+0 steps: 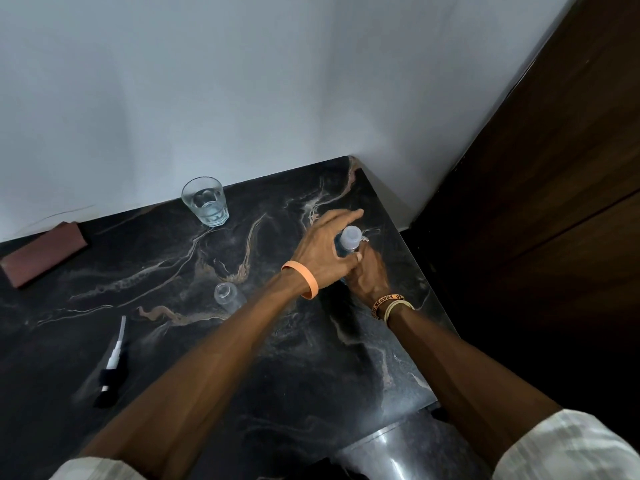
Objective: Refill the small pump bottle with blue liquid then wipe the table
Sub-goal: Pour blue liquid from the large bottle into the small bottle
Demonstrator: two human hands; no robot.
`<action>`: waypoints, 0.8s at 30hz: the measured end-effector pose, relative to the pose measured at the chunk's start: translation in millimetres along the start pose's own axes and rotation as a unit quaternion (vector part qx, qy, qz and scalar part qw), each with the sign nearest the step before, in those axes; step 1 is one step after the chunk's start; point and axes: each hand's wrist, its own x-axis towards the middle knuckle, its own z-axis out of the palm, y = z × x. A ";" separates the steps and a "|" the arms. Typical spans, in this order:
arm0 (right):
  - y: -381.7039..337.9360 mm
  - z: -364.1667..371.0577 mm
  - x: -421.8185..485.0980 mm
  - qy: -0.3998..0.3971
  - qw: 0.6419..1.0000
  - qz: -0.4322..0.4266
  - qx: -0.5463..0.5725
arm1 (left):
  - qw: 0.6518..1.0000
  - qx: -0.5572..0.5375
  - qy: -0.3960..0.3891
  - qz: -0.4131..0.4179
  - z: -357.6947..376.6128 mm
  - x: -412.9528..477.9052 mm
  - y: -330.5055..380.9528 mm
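Observation:
A bottle of blue liquid [349, 237] with a pale cap stands near the right edge of the black marble table [311, 358]. My left hand [320, 245], with an orange wristband, wraps round its upper part just under the cap, index finger stretched out. My right hand [369, 275] grips the bottle lower down, mostly hiding its body. The small clear pump bottle [227, 295] stands uncapped in the middle of the table, left of my left forearm. Its pump head [111, 363] with the white tube lies flat toward the front left.
A glass of water [206, 201] stands at the back by the white wall. A brown folded cloth [43, 252] lies at the back left. The table's right edge drops off beside a dark wooden panel [536, 202].

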 end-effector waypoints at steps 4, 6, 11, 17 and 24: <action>1.8 2.2 -0.9 -0.002 1.000 -0.015 -0.008 | 0.999 0.024 0.030 -0.005 0.5 3.4 0.9; 1.9 1.5 -1.4 0.000 1.000 -0.014 0.003 | 1.000 0.020 0.017 -0.014 1.0 4.0 1.4; 1.3 2.1 -1.1 -0.001 1.000 -0.017 -0.005 | 1.000 0.010 0.018 -0.006 1.9 1.5 -0.4; 2.7 1.7 -0.1 0.003 1.000 -0.009 -0.013 | 1.000 0.003 0.016 -0.009 1.5 1.5 -0.6; -1.4 0.4 -2.6 0.010 1.000 -0.018 -0.004 | 1.000 0.002 0.020 -0.013 2.3 1.0 -0.6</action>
